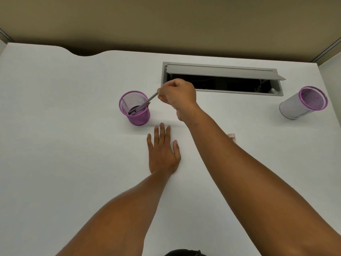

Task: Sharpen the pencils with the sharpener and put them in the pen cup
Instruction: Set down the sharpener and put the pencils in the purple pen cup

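Note:
A purple mesh pen cup (137, 117) stands upright on the white desk (73, 145), left of centre. My right hand (178, 94) pinches the upper end of a grey pencil (150, 99) that slants down into the cup. Other pencils lie inside the cup, one with an orange tip. My left hand (163, 153) rests flat on the desk below the cup, fingers straight, holding nothing. A small pinkish object (232, 136), possibly the sharpener, peeks out from behind my right forearm.
A second purple mesh cup (302, 103) wrapped in white stands at the far right. A grey cable hatch (221, 78) is open at the back of the desk. A beige partition runs behind the desk's rear edge.

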Demonstrator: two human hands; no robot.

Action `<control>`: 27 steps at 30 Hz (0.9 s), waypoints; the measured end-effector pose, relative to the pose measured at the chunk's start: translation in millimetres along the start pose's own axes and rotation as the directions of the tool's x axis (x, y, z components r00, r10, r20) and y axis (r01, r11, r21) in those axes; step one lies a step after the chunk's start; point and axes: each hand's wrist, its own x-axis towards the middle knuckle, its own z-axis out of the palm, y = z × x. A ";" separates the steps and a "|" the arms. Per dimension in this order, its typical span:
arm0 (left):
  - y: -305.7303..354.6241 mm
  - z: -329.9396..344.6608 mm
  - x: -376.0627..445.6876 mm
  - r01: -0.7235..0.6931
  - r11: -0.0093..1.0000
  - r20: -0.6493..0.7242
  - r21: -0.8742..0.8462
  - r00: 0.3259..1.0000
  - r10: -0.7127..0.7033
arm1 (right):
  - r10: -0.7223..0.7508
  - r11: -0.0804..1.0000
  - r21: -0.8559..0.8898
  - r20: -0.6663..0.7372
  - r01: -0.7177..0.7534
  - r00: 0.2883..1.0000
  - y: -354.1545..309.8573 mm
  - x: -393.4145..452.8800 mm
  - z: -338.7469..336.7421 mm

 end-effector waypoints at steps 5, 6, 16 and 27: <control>-0.4 -1.5 0.1 -0.005 1.000 0.012 0.021 1.000 0.005 | -0.082 0.986 -0.142 0.013 0.082 0.997 15.0 -4.6 13.2; -0.1 -2.0 0.1 -0.006 1.000 0.014 0.024 1.000 0.006 | -0.101 0.980 -0.172 0.018 0.103 0.995 17.6 -4.3 15.8; -2.2 -2.1 0.7 -0.047 0.993 0.093 0.112 0.995 0.037 | -0.139 0.911 -0.391 0.013 0.133 0.990 32.4 -0.6 30.7; -3.1 -1.7 -0.5 -0.060 0.992 0.071 0.108 0.996 0.052 | -0.152 0.895 -0.417 0.049 0.159 0.987 39.9 0.1 32.6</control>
